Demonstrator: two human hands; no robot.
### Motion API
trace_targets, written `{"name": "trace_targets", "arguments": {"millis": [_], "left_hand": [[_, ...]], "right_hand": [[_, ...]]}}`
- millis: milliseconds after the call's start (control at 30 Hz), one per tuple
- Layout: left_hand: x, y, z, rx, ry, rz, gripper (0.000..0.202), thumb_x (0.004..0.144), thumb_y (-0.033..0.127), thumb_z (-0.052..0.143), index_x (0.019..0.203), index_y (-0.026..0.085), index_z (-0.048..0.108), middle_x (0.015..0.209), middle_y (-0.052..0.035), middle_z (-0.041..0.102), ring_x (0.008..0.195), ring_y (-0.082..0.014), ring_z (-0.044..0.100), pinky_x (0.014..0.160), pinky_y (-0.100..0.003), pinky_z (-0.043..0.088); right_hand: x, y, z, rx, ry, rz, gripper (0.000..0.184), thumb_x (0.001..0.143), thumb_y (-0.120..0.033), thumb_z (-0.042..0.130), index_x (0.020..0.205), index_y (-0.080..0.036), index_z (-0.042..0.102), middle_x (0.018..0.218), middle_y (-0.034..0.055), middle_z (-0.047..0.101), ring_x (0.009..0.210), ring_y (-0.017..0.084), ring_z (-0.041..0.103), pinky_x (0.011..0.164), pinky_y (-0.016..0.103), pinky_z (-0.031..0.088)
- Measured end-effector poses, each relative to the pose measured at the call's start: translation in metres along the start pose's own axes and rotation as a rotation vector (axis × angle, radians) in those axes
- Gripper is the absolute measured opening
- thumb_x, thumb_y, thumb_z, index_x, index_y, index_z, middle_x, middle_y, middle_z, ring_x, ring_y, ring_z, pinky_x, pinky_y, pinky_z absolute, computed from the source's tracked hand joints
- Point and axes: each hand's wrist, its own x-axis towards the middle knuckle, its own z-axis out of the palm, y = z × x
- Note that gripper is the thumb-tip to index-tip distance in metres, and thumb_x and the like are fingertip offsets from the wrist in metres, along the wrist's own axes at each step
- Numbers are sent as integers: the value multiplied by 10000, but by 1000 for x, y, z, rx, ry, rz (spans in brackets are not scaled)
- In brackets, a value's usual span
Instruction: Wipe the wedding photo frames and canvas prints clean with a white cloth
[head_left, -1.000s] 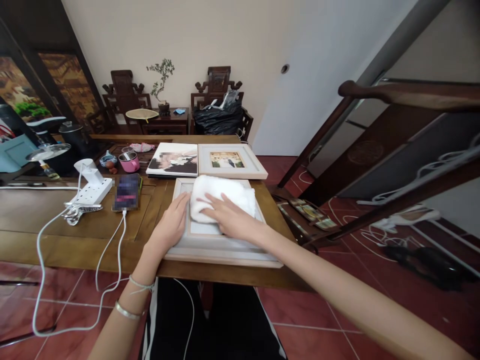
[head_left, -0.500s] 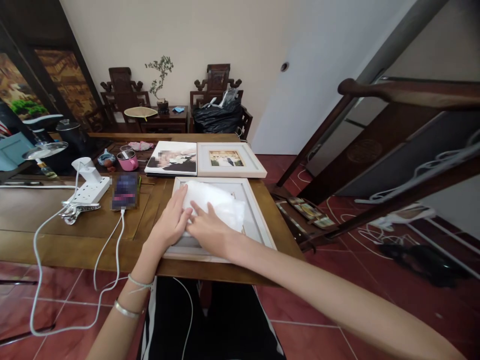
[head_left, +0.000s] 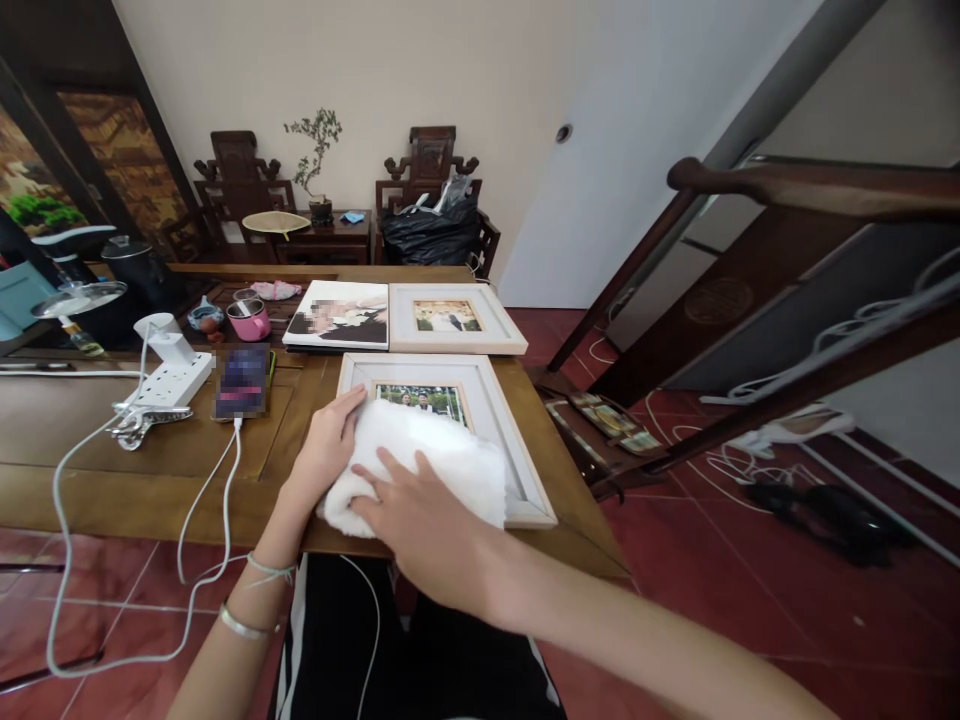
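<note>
A white cloth (head_left: 450, 460) lies over the lower part of a light wooden picture frame (head_left: 517, 440) on the table. My right hand (head_left: 412, 505) rests on the cloth with its fingers spread, pressing it down. My left hand (head_left: 330, 440) lies along the frame's left edge, fingers stretched out, next to the cloth. Above the cloth, part of the photo (head_left: 420, 400) inside the frame shows; its lower part is covered.
Behind stand a second framed photo (head_left: 457, 318) and a flat photo panel (head_left: 341, 315). To the left are a phone (head_left: 241, 382) on a charging cable, a white power strip (head_left: 176, 380), a metal clip (head_left: 139, 425) and a pink mug (head_left: 249, 320). A wooden chair (head_left: 667, 320) is at right.
My right hand has pulled the white cloth toward me, down to the frame's near edge, uncovering part of the photo. My left hand stays at the frame's left side.
</note>
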Motion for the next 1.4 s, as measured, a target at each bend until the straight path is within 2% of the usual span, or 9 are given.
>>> {"name": "trace_targets", "arguments": {"millis": [133, 233, 433, 600, 833, 1000, 1133, 1233, 1400], "left_hand": [[0, 0, -6, 4, -38, 6, 439, 836, 91, 403, 1230, 141, 589, 1333, -97, 571, 1238, -220, 535, 1075, -421, 411], [0, -1, -5, 23, -49, 40, 437, 855, 93, 380, 1241, 135, 580, 1340, -103, 564, 1258, -213, 516, 1085, -412, 402], [-1, -6, 3, 53, -64, 79, 411, 905, 121, 333, 1225, 106, 591, 1350, -138, 547, 1275, -225, 496, 1102, -427, 376], [-5, 4, 3, 64, -101, 74, 408, 948, 253, 364, 1305, 128, 517, 1385, -129, 516, 1338, -239, 415, 1117, -439, 339], [-7, 0, 1, 12, -70, 73, 484, 942, 189, 299, 1421, 140, 349, 1457, -146, 420, 1345, -208, 406, 1118, -406, 330], [-6, -10, 4, 32, -72, 107, 606, 843, 67, 341, 1443, 147, 320, 1490, -133, 370, 1380, -215, 345, 1144, -420, 282], [-6, -6, 4, 82, -78, 72, 570, 870, 92, 349, 1438, 84, 315, 1489, -180, 351, 1384, -244, 333, 1141, -432, 283], [-5, 0, 3, 123, -109, 75, 503, 881, 103, 364, 1380, 81, 416, 1477, -181, 373, 1362, -255, 374, 1121, -423, 323], [-4, 2, 2, 161, -189, 133, 576, 730, -58, 366, 1209, 157, 604, 1363, -97, 543, 1310, -209, 455, 1108, -391, 353]], "right_hand": [[15, -20, 18, -61, 117, 84, 445, 727, -149, 613, 1169, -114, 580, 1422, 230, 421, 1335, 490, 264, 988, 717, 291], [14, -20, 21, -66, 106, 107, 455, 743, -164, 604, 1194, -117, 571, 1433, 223, 414, 1339, 486, 261, 1003, 715, 271], [-27, 7, 4, -16, -78, 173, 626, 651, 7, 543, 1260, -137, 549, 1453, 184, 404, 1360, 436, 267, 1031, 659, 302], [-45, 32, 16, 4, 84, 98, 599, 679, 52, 448, 1228, -152, 576, 1470, 125, 402, 1402, 351, 213, 1098, 594, 243], [10, 55, 28, -71, 180, -66, 466, 777, 33, 424, 1160, -158, 606, 1511, 96, 337, 1420, 296, 178, 1127, 569, 187], [45, 83, 20, -157, 218, 5, 451, 798, 28, 425, 1196, -124, 572, 1525, 127, 294, 1405, 327, 218, 1088, 591, 252], [71, 108, 3, -196, 244, 125, 519, 775, 51, 425, 1235, -153, 552, 1507, 102, 343, 1399, 316, 242, 1088, 586, 253], [90, 122, -10, -202, 350, 230, 568, 758, 48, 450, 1279, -167, 520, 1507, 110, 341, 1405, 319, 224, 1080, 586, 257], [111, 121, -9, -226, 274, 53, 532, 773, 37, 428, 1232, -200, 553, 1494, 53, 379, 1413, 282, 212, 1086, 562, 246]]}}
